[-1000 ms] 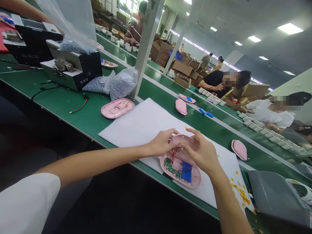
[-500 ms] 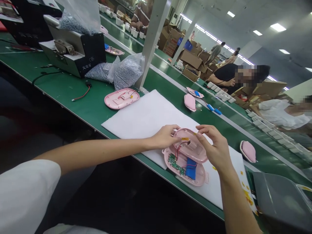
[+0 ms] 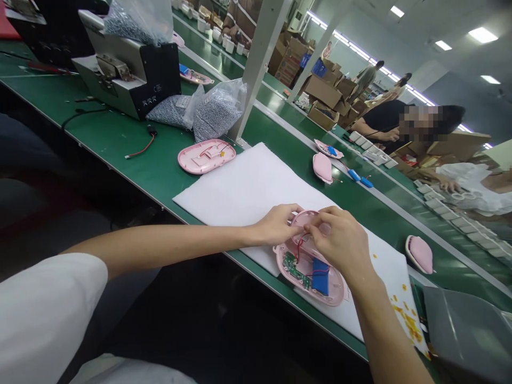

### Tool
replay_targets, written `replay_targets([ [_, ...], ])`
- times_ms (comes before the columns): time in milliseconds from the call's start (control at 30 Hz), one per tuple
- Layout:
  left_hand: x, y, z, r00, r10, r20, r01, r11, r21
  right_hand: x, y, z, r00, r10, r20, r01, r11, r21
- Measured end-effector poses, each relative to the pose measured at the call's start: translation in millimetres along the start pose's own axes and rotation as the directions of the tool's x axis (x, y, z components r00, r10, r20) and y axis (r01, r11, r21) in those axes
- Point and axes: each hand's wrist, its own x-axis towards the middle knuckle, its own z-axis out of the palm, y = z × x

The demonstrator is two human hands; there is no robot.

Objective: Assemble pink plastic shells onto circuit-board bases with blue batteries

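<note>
My left hand (image 3: 280, 225) grips the left edge of a pink plastic shell half (image 3: 305, 217), thumb inside it and fingers behind. My right hand (image 3: 342, 237) reaches over the same half, its thumb and fingertips pinched together close to my left thumb; what lies between them is hidden. Below, a second pink shell half (image 3: 339, 292) rests open side up near the table edge. It contains a green circuit board (image 3: 295, 268) and a blue battery pack (image 3: 320, 278). Red and black wires (image 3: 299, 248) run from the board up to the raised half.
A white foam sheet (image 3: 244, 186) lies under the work, with yellow tape bits (image 3: 410, 322) at its right. Another pink shell half (image 3: 207, 156) is at left, near bags of small metal parts (image 3: 218, 112) and a black machine (image 3: 160, 80). A grey bin (image 3: 464, 325) stands right. Co-workers sit across.
My right hand has moved left from the raised half's right edge over its inside, fingers now close to my left thumb. My left hand keeps its grip. The view has shifted slightly.
</note>
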Motion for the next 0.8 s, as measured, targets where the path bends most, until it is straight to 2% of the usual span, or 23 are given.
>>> replay_targets([
  [67, -1.3, 0.2, -0.2, 1.000, -0.019, -0.020, 0.020, 1.000, 0.010, 6.8, 3.2, -2.8, 0.991, 0.136, 0.022, -0.135, 0.991, -0.007],
  [167, -4.2, 1.1, -2.1, 0.999, -0.005, -0.039, 0.005, 1.000, 0.011, 15.3, 18.5, -9.9, 0.932, 0.350, 0.095, -0.359, 0.926, 0.116],
  [200, -5.4, 1.5, -2.9, 0.999, 0.005, -0.044, -0.004, 1.000, 0.015, 16.2, 25.0, -12.3, 0.916, 0.371, 0.152, -0.396, 0.897, 0.197],
  [300, -7.4, 3.1, -5.1, 0.998, 0.001, -0.056, 0.002, 0.998, 0.058, 12.8, 40.7, -15.8, 0.902, 0.322, 0.287, -0.419, 0.810, 0.409],
  [400, -3.9, 5.0, -6.7, 1.000, 0.012, -0.025, -0.009, 0.995, 0.095, 8.8, 44.0, -12.4, 0.923, 0.287, 0.257, -0.381, 0.774, 0.505],
  [500, 1.5, 8.3, -8.4, 0.995, 0.082, 0.053, -0.090, 0.982, 0.167, 9.2, 38.1, -10.1, 0.947, 0.255, 0.196, -0.321, 0.772, 0.548],
  [600, -3.2, 15.7, -8.4, 0.980, 0.149, 0.128, -0.182, 0.936, 0.302, -2.2, 29.8, -20.1, 0.965, 0.231, 0.123, -0.260, 0.804, 0.535],
  [700, -12.2, 21.7, -11.5, 0.954, 0.130, 0.272, -0.242, 0.868, 0.433, -36.9, 22.4, -32.4, 0.992, 0.109, -0.068, -0.070, 0.902, 0.426],
  [800, -8.2, 19.3, -21.5, 0.863, -0.005, 0.505, -0.301, 0.798, 0.522, -78.3, 18.6, -24.3, 0.978, -0.054, -0.202, 0.092, 0.978, 0.185],
])
